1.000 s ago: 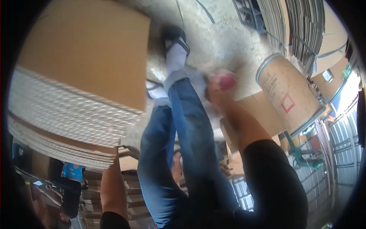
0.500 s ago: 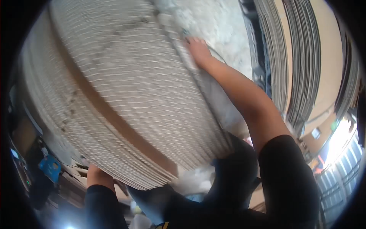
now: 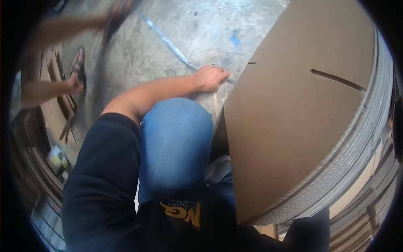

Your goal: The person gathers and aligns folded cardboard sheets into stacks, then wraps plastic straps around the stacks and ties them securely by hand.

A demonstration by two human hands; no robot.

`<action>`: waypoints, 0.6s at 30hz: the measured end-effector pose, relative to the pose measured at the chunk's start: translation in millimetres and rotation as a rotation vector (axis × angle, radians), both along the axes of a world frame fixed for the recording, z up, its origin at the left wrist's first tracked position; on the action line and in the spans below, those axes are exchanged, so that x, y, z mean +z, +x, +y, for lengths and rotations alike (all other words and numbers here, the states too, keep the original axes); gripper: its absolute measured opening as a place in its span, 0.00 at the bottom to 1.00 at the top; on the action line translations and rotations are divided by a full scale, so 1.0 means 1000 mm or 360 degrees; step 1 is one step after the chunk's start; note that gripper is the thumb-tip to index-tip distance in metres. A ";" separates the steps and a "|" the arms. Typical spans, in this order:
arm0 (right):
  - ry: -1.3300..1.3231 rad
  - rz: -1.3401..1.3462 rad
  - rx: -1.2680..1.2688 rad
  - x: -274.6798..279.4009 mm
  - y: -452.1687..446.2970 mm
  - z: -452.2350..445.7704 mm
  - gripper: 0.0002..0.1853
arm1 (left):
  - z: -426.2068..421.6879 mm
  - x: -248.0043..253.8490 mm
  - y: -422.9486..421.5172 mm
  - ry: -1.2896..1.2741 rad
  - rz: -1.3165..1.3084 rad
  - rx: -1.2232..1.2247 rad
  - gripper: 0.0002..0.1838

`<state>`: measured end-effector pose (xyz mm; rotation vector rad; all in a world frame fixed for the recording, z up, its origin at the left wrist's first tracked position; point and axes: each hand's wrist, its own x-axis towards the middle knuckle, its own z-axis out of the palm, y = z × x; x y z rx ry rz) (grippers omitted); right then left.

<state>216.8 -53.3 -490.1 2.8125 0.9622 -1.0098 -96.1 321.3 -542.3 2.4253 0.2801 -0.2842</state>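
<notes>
One stack (image 3: 289, 109) of cardboard stands out, its sheets too fine and blurred to count; its upper face shows two slots (image 3: 338, 80). There is one strap (image 3: 168, 40) and one blue patch (image 3: 235, 38) on the one floor (image 3: 201, 25). Of the person's own parts, one left hand (image 3: 211, 78), two black sleeves (image 3: 103, 155) and one raised knee (image 3: 178, 126) show. The one shirt (image 3: 168, 233) has one logo (image 3: 182, 213) with two large letters. Two bare limbs (image 3: 46, 93) of another person come in at the left, with one clear sandal (image 3: 78, 67).
</notes>
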 end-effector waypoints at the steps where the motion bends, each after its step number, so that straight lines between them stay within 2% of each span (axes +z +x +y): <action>1: -0.0018 0.0025 -0.0003 0.010 0.000 -0.002 0.15 | 0.000 -0.001 -0.005 -0.0055 0.0054 0.0015 0.10; 4: -0.0031 0.0095 -0.0026 0.040 0.005 -0.005 0.15 | -0.002 0.006 -0.003 -0.0137 0.0272 -0.0024 0.09; 12: 0.0045 0.0313 -0.0063 0.145 -0.008 0.013 0.14 | 0.024 0.060 0.022 -0.0153 0.0479 -0.0344 0.13; 15: 0.0099 0.0396 -0.0109 0.193 -0.013 0.023 0.14 | 0.049 0.143 0.048 -0.0135 0.0666 -0.0417 0.18; 18: 0.0154 0.0461 -0.0167 0.242 -0.017 0.027 0.13 | 0.070 0.263 0.068 -0.0231 0.0912 -0.0339 0.23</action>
